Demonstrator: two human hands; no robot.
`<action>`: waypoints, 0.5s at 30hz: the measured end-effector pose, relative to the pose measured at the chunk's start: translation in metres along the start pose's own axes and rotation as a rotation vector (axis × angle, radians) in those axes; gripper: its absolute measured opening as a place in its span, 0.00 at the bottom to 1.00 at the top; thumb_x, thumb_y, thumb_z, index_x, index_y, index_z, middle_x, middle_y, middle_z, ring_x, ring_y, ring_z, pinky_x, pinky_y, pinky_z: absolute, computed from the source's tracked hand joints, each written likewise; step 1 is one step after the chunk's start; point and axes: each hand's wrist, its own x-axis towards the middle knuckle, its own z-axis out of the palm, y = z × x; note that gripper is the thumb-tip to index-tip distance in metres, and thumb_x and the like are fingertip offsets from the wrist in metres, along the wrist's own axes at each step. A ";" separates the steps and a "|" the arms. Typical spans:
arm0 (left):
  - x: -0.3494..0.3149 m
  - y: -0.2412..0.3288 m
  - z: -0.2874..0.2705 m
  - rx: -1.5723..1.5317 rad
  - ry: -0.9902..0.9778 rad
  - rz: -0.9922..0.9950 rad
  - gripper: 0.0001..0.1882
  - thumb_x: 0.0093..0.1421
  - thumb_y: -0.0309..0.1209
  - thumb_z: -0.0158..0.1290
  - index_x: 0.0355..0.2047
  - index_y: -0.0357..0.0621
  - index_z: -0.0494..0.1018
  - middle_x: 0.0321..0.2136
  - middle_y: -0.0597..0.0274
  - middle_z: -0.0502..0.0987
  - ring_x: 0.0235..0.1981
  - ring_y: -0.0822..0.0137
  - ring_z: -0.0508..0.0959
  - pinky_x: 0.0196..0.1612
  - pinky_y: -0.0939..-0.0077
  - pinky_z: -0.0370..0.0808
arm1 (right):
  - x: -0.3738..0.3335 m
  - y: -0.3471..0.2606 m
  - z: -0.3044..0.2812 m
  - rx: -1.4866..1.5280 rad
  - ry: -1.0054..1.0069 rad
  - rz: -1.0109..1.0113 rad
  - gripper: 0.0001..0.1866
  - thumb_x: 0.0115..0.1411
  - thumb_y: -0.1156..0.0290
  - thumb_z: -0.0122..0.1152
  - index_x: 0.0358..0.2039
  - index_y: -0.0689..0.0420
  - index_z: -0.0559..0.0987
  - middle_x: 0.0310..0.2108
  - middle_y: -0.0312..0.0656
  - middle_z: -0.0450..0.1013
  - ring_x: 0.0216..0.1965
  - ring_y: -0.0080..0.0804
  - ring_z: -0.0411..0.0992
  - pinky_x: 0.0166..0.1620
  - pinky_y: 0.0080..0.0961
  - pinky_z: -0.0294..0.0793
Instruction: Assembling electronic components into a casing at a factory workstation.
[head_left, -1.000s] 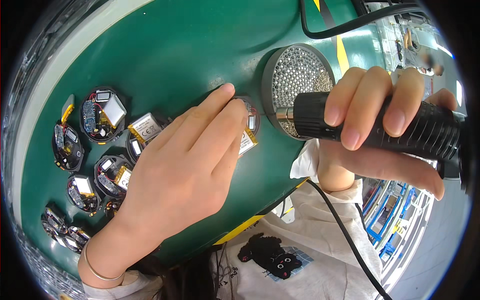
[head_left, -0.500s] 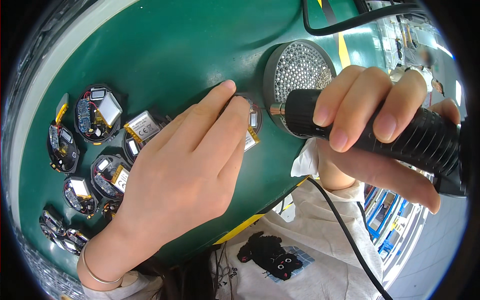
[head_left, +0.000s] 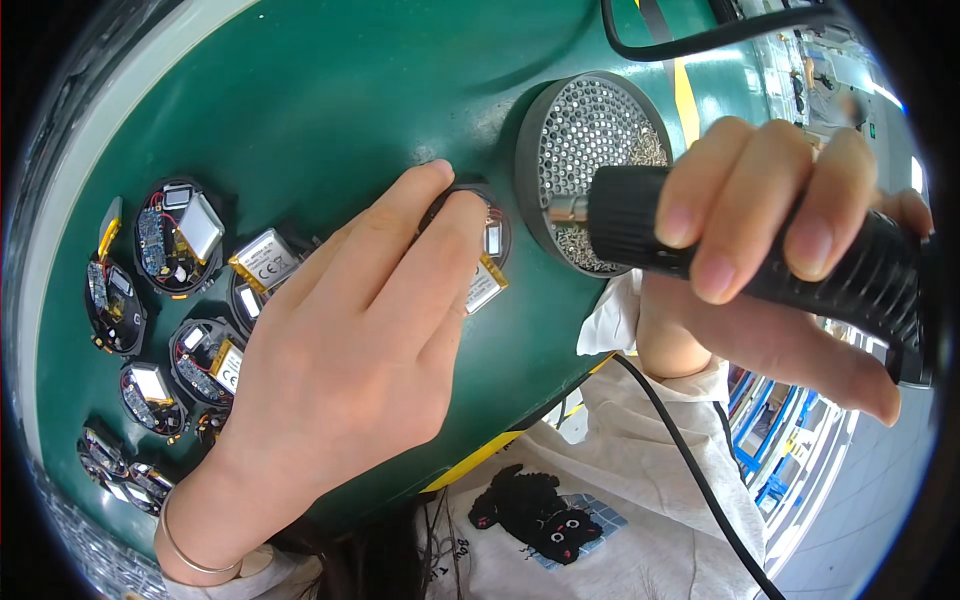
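My left hand (head_left: pixel 350 330) is closed around the edge of a round black electronics housing (head_left: pixel 497 238) on the green table, covering much of it. A silver battery with a yellow edge (head_left: pixel 487 287) pokes out from the housing beside my fingers. My right hand (head_left: pixel 765 225) grips a thick black electric screwdriver (head_left: pixel 628 220), held nearly level. Its metal tip points left, over a round grey dish (head_left: pixel 528 150) with a perforated plate. Small screws (head_left: pixel 648 150) lie heaped on the dish's right side, and more show below the tip.
Several open round housings with circuit boards and batteries, such as one housing (head_left: pixel 180 240), sit at the left. A black cable (head_left: pixel 720 38) crosses the far right, near yellow-and-black tape (head_left: pixel 686 95). Another cable (head_left: pixel 690 460) runs down past the table's near edge.
The view has shifted slightly, moving the table items left. My right hand and the screwdriver have moved a little to the right over the dish, uncovering more screws. My left hand keeps its hold.
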 end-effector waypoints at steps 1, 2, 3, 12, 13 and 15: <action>0.000 -0.001 0.000 -0.005 -0.001 0.004 0.26 0.36 0.19 0.58 0.41 0.26 0.72 0.43 0.50 0.72 0.48 0.50 0.74 0.46 0.64 0.76 | -0.001 -0.008 -0.009 -0.005 0.002 0.003 0.40 0.51 0.36 0.58 0.55 0.52 0.66 0.36 0.39 0.67 0.25 0.29 0.67 0.28 0.26 0.71; -0.001 -0.001 0.000 -0.009 -0.003 0.009 0.26 0.36 0.18 0.58 0.41 0.26 0.72 0.43 0.50 0.72 0.48 0.50 0.74 0.46 0.64 0.76 | 0.000 -0.019 -0.023 -0.054 -0.100 0.129 0.39 0.48 0.35 0.61 0.50 0.52 0.67 0.35 0.39 0.67 0.28 0.30 0.67 0.32 0.27 0.71; 0.000 -0.002 -0.001 -0.011 -0.003 0.012 0.26 0.36 0.18 0.58 0.41 0.26 0.72 0.43 0.50 0.72 0.49 0.50 0.74 0.46 0.64 0.76 | 0.004 -0.023 -0.028 -0.100 -0.201 0.254 0.38 0.46 0.35 0.64 0.46 0.53 0.68 0.34 0.40 0.67 0.32 0.32 0.66 0.37 0.28 0.72; 0.002 -0.001 -0.007 0.193 -0.127 0.141 0.22 0.46 0.20 0.55 0.45 0.27 0.71 0.46 0.50 0.70 0.51 0.49 0.72 0.50 0.61 0.74 | 0.001 -0.022 -0.028 -0.106 -0.165 0.293 0.44 0.37 0.30 0.67 0.43 0.53 0.67 0.33 0.43 0.69 0.38 0.40 0.66 0.47 0.29 0.67; 0.002 -0.001 -0.007 0.188 -0.145 0.120 0.22 0.47 0.20 0.55 0.45 0.27 0.71 0.47 0.50 0.70 0.51 0.49 0.72 0.51 0.62 0.73 | -0.001 -0.018 -0.026 -0.105 -0.162 0.294 0.44 0.37 0.30 0.67 0.43 0.53 0.67 0.33 0.43 0.69 0.38 0.40 0.66 0.47 0.29 0.67; 0.002 0.000 -0.008 0.183 -0.161 0.097 0.21 0.48 0.20 0.55 0.46 0.27 0.71 0.48 0.50 0.70 0.52 0.49 0.71 0.51 0.62 0.73 | -0.003 -0.013 -0.024 -0.052 -0.136 0.275 0.44 0.38 0.30 0.67 0.44 0.53 0.67 0.32 0.43 0.69 0.38 0.40 0.67 0.46 0.29 0.67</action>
